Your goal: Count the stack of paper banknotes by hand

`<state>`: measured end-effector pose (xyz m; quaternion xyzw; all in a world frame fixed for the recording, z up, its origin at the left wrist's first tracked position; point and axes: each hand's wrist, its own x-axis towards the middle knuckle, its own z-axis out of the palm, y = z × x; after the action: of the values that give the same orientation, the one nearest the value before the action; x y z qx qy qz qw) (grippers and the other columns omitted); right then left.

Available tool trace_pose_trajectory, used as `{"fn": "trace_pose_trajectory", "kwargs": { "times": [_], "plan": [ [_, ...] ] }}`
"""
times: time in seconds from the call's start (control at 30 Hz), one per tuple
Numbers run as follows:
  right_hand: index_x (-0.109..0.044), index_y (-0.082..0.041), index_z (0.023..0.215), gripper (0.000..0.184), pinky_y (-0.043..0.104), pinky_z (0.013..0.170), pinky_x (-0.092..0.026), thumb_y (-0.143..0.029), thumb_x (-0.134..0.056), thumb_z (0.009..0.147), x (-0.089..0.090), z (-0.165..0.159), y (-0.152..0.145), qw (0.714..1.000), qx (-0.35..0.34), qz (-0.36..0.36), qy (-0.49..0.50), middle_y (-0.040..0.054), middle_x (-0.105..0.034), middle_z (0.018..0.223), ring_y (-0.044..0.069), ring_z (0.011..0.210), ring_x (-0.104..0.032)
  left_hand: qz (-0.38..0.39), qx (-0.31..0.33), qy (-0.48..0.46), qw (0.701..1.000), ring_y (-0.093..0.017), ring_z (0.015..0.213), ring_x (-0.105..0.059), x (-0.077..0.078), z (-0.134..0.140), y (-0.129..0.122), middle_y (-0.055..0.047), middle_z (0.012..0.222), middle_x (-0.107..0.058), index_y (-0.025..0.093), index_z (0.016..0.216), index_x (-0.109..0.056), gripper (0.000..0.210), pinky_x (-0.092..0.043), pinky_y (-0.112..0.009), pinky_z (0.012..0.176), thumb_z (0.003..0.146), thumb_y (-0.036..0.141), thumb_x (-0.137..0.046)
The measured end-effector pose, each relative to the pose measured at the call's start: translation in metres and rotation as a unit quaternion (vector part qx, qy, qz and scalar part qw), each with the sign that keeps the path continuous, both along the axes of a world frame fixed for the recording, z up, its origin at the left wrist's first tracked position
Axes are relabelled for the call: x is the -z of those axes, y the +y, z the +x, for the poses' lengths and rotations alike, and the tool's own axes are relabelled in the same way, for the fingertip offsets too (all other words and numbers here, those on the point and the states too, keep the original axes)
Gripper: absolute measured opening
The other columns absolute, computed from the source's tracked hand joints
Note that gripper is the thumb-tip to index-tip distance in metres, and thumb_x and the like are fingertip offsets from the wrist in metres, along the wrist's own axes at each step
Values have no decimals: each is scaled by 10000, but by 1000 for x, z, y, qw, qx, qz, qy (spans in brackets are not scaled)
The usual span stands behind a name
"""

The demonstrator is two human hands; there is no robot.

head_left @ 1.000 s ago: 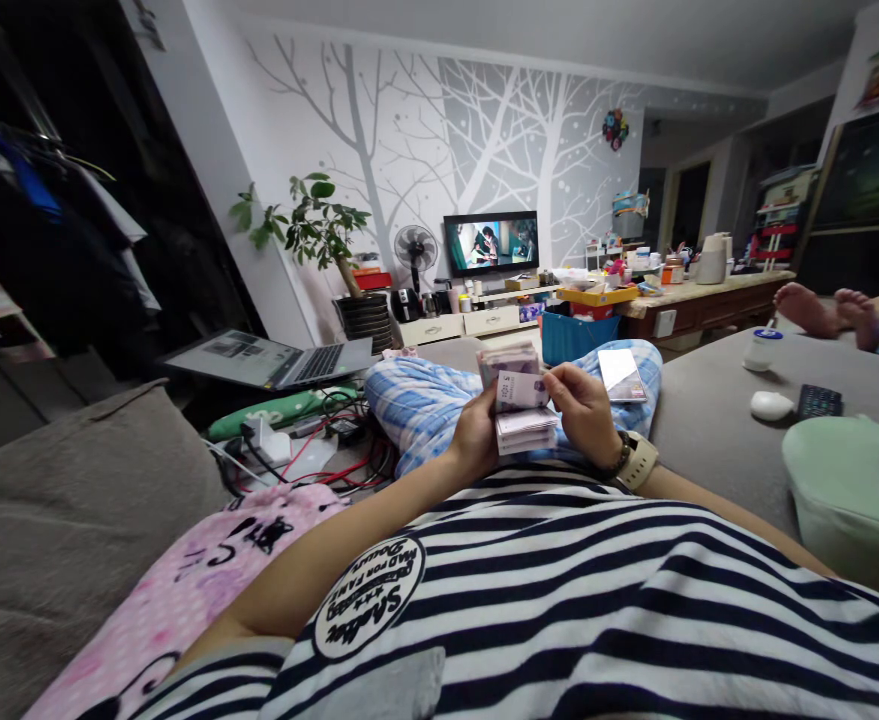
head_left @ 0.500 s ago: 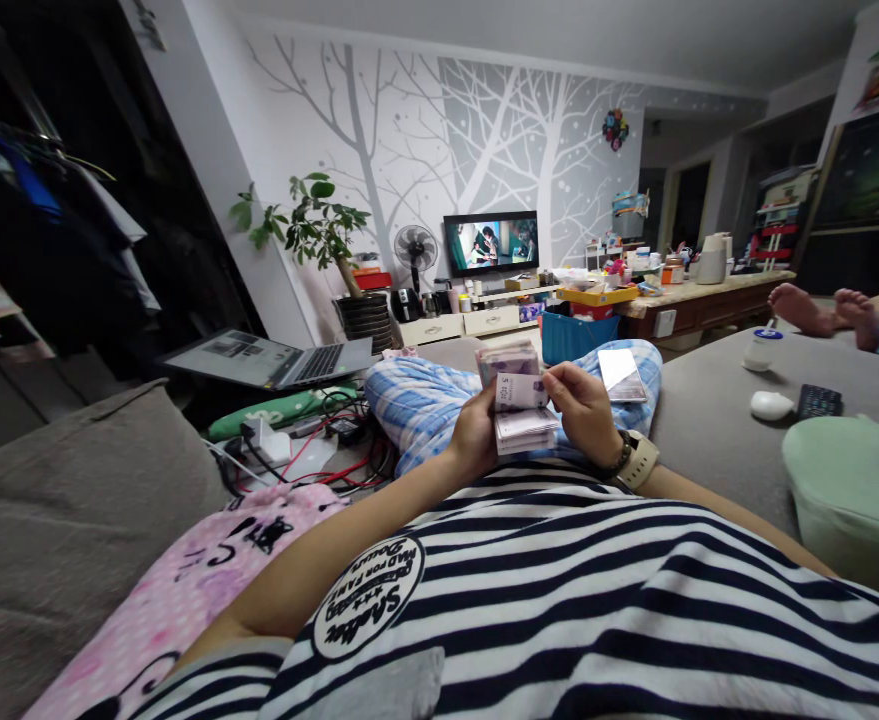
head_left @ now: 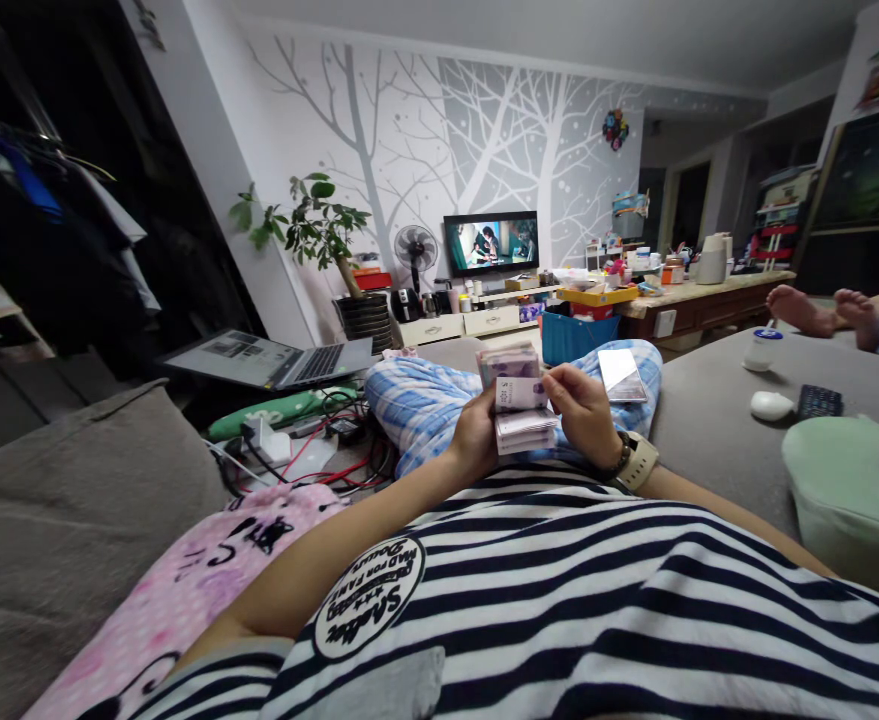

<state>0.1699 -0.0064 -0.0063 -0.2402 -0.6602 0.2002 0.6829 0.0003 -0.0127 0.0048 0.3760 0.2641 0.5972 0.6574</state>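
Tree-patterned wall (head_left: pixel 484 130) at its far side, a cluttered living room surrounds a grey couch (head_left: pixel 709 390) where a person in a striped shirt (head_left: pixel 596 590) and blue plaid trousers (head_left: pixel 424 410) sits counting range to a stack of cash. An open laptop (head_left: pixel 259 360) stands to the left; a phone (head_left: pixel 623 375) lies on the trousers, over the right leg, just beyond the right hand. Above the lap, the left hand (head_left: pixel 476 435) clasps the banknotes (head_left: pixel 521 393) along their left side, while the right hand (head_left: pixel 585 415) pinches at their right edge between thumb and fingers. The notes sit between the two hands, spread in tiers, the lowest ends near the shirt. Whether the right fingers have one note or several is too small to tell. Notes clinging together could be taken as one, a miscount in the making; a slackened left grip could let the stack slide into the lap; and a shifting leg could tip the phone off its slope.
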Motion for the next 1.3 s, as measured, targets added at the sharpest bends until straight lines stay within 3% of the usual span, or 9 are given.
{"fn": "trace_pose_trajectory", "kwargs": {
  "times": [0.33,0.43,0.6,0.73,1.03,1.3],
  "plan": [
    [-668,-287,758,654,370,661,-484,-846,-717,1093,4,-2,1,1000,-15,-9,2,4,-648,658,195,625,-507,-28,13,17,999,-438,1155,-936,-1,0,-5,-195,1128,-955,92,1249,-901,334,-748,-579,1111,1097,362,-776],
    [-642,-285,760,634,357,649,-439,-837,-802,1027,5,-2,5,999,19,-28,20,-12,-626,655,191,643,-511,-35,-22,21,999,-422,1120,-941,-1,0,-6,-176,1041,-950,105,1160,-893,239,-759,-557,1074,1066,300,-791],
    [-633,-284,779,592,355,653,-394,-808,-848,954,7,-1,13,997,40,-70,20,-23,-625,676,186,650,-508,-13,-27,11,999,-430,1129,-939,4,-3,-3,-142,951,-936,150,1028,-876,84,-756,-551,1079,957,187,-851],
    [-632,-281,771,557,361,671,-409,-767,-807,982,7,-1,16,997,37,-65,15,-25,-611,674,189,657,-523,4,-34,7,999,-417,1109,-946,6,-2,-2,-133,1010,-953,146,1095,-886,218,-752,-537,1097,886,154,-946],
    [-622,-278,759,569,355,691,-439,-730,-753,1077,5,0,9,999,29,-12,3,-41,-526,654,182,656,-467,-34,-1,-18,999,-391,1097,-950,-2,3,-2,-183,1209,-959,76,1453,-840,462,-767,-522,1074,1117,392,-818],
    [-637,-282,768,624,365,694,-451,-809,-749,1083,3,-1,4,1000,-2,12,7,-36,-522,659,187,650,-454,-45,-16,-23,999,-378,1107,-946,-7,5,-6,-173,1173,-960,71,1416,-856,380,-762,-512,1078,1174,324,-708]
  ]
}}
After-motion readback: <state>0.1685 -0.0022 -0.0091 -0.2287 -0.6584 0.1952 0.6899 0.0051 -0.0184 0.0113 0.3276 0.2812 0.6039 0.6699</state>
